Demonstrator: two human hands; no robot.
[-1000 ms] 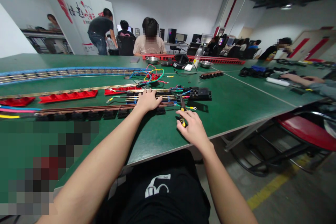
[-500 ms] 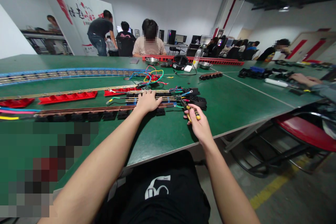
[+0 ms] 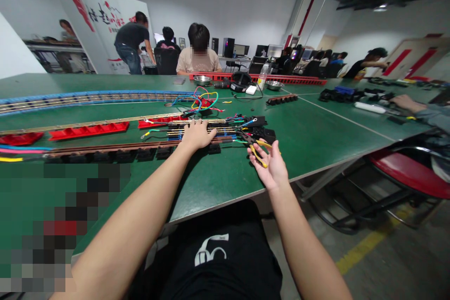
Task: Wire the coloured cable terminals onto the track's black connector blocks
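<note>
My left hand (image 3: 197,135) lies flat with its fingers spread over a track section (image 3: 225,132) of metal rails, blue and black plastic and loose wires. In my right hand (image 3: 270,165) are pliers (image 3: 260,153) with yellow handles, which stand spread apart. Their dark jaws point at the right end of the section, close to a green wire (image 3: 239,141); whether they touch it I cannot tell. Just beyond the jaws sit black plastic end pieces (image 3: 265,135). A brown rail (image 3: 105,150) on black supports runs left from under my left wrist.
Red supports (image 3: 89,130) and a curved blue track (image 3: 105,97) lie to the left on the green table (image 3: 316,136). Behind are coloured wires (image 3: 207,101), metal bowls (image 3: 202,80) and a bottle (image 3: 262,77). At right, a co-worker's hand (image 3: 404,102) rests near black parts; a red stool (image 3: 408,173) stands below.
The pliers' handles have spread apart, and my right hand has opened and turned palm up around them. My left hand has stayed in place on the track section.
</note>
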